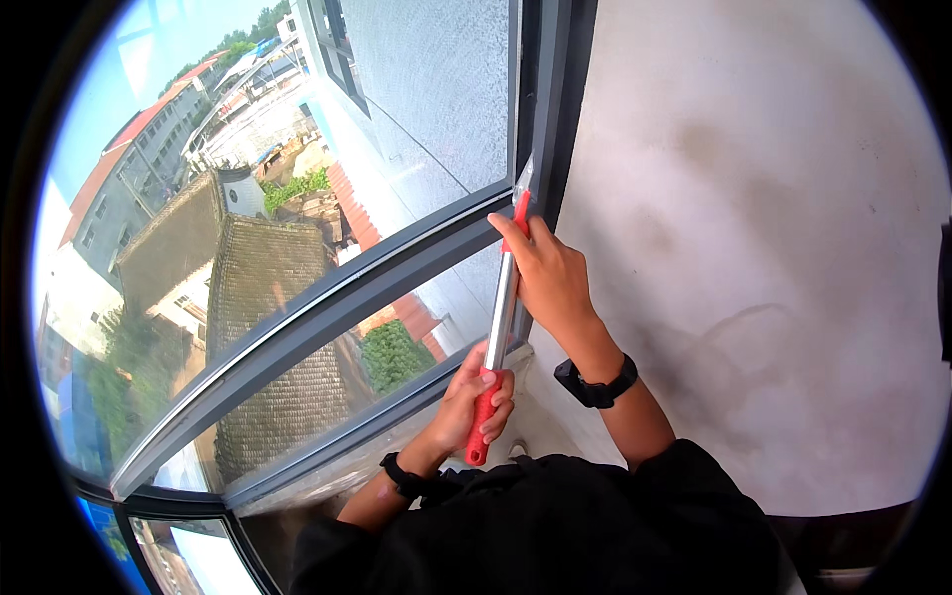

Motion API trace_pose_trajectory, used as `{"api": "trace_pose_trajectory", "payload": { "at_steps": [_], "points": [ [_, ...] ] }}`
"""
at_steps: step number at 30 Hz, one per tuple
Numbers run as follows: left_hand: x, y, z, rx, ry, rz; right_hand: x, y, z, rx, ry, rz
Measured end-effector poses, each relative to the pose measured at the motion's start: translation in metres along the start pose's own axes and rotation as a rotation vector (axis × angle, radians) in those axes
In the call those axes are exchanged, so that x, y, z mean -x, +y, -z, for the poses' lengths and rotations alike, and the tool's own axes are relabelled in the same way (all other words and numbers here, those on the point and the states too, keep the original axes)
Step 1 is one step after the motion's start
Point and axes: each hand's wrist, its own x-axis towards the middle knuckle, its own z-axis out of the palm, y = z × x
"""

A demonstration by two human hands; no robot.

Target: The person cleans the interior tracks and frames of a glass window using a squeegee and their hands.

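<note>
A long-handled scraper (pixel 503 305) with a silver metal shaft, red grip and red head slants up across the middle of the view. My left hand (pixel 476 401) is closed round its textured red grip at the lower end. Higher up, my right hand (pixel 547 271) holds the upper shaft near the red head, with the index finger lying over it. The pale, translucent blade-like tip points up at the dark grey upright window frame (pixel 550 134), close to the corner where the crossbar (pixel 416 242) meets it. Whether the tip touches the frame cannot be told.
Large glass panes (pixel 439 97) lie left of the upright, with a lower pane (pixel 297 394) under the crossbar. Buildings and tiled roofs show outside. A stained light plaster wall (pixel 744 223) stands close on the right. The window sill (pixel 342 461) runs below the lower pane.
</note>
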Motion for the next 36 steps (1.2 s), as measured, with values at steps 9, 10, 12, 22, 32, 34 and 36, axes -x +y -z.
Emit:
{"api": "trace_pose_trajectory", "payload": {
  "at_steps": [9, 10, 12, 22, 32, 34, 36],
  "points": [
    [-0.013, 0.009, -0.005, -0.035, 0.023, 0.013, -0.009, 0.009, -0.003, 0.039, -0.031, -0.019],
    [-0.012, 0.011, -0.006, -0.060, 0.037, 0.014, -0.011, 0.008, -0.002, 0.040, -0.028, -0.017],
    [-0.007, 0.016, -0.007, -0.094, 0.085, 0.015, -0.010, 0.008, 0.000, 0.054, -0.027, -0.013],
    [0.069, 0.116, -0.045, -1.965, 0.339, -0.249, -0.027, -0.038, -0.023, -0.047, -0.046, -0.046],
    [0.052, 0.124, -0.116, -2.233, 0.406, -0.129, -0.051, -0.026, -0.028, -0.361, 0.029, -0.027],
    [0.044, 0.119, -0.122, -2.304, 0.415, -0.149, -0.051, -0.019, -0.031, -0.433, 0.033, -0.018],
    [0.037, 0.112, -0.128, -2.309, 0.439, -0.150, -0.051, -0.012, -0.032, -0.461, 0.055, -0.017]
  ]
}}
